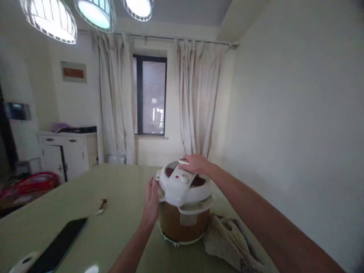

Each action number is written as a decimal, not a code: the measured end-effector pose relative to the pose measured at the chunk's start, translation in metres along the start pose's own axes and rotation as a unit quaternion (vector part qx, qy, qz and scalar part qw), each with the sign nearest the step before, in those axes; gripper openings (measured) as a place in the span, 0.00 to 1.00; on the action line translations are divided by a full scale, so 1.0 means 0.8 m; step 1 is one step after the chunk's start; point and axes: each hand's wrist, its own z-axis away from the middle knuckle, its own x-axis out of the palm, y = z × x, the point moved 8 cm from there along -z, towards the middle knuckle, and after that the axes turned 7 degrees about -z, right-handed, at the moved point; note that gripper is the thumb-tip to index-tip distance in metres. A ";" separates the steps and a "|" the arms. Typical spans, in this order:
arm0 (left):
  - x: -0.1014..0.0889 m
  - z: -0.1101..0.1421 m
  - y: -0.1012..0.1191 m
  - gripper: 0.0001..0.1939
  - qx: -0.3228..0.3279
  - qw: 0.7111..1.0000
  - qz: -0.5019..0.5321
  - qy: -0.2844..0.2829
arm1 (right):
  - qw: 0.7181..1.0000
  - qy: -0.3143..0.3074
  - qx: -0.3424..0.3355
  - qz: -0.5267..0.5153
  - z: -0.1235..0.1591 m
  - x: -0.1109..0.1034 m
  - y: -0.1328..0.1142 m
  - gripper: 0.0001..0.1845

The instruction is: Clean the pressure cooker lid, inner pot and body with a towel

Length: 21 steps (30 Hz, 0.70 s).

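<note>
A pressure cooker (pixel 183 222) with a brown body and a white lid (pixel 174 191) stands upright on the table. The lid lies on top of the body and has a wide handle bar with a round knob. My right hand (pixel 195 164) reaches over from the right, its fingers curled round the far end of the lid's handle. At the cooker's left side, my left hand (pixel 151 199) has its fingers stretched upward, against or very near the lid's edge. A crumpled cloth (pixel 227 240) lies beside the cooker's base on the right.
On the green tabletop (pixel 119 197), a black phone (pixel 58 246) and a small brown-and-white item (pixel 101 207) lie to the left. A white round object (pixel 24 262) sits at the lower left corner. Beyond are a white cabinet (pixel 76 149), a red basket (pixel 36 182) and curtains (pixel 115 98).
</note>
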 end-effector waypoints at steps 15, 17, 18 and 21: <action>0.009 -0.006 -0.002 0.37 0.042 0.999 0.011 0.000 | 0.989 0.062 0.135 -0.014 0.018 -0.006 -0.016 0.35; 0.008 -0.005 -0.004 0.38 0.041 0.999 0.015 0.000 | 0.985 0.086 0.148 -0.022 0.021 -0.004 -0.018 0.35; 0.007 -0.005 -0.005 0.38 0.041 0.999 0.015 -0.001 | 0.984 0.096 0.151 -0.026 0.021 -0.003 -0.018 0.35; 0.004 -0.007 -0.007 0.38 0.044 0.999 0.013 -0.003 | 0.982 0.112 0.143 -0.045 0.020 0.003 -0.015 0.36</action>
